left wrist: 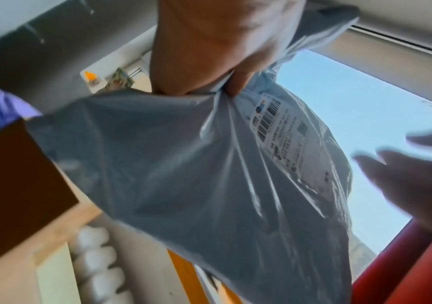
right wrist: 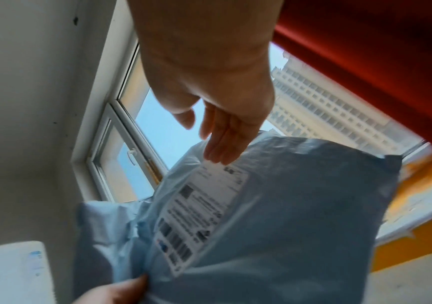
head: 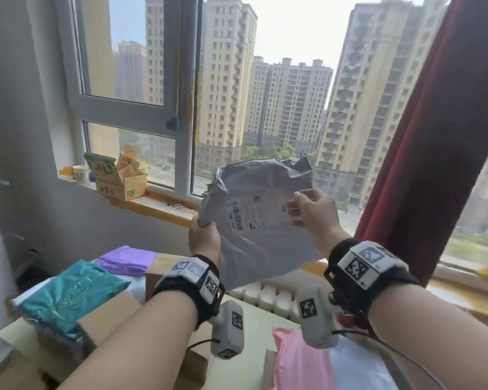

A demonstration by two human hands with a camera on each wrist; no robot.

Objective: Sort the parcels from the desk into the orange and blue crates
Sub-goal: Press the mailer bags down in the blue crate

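Note:
A grey plastic mailer parcel with a white barcode label is held up in front of the window, above the desk. My left hand grips its crumpled left edge, thumb and fingers pinching the plastic. My right hand is open, its straight fingers at the right end of the label; whether they touch it is unclear. The parcel hangs from the left hand's grip. No orange or blue crate is in view.
On the desk below lie a teal parcel, a purple parcel, cardboard boxes, a pink parcel and a white one. A radiator stands behind the desk. A red curtain hangs right.

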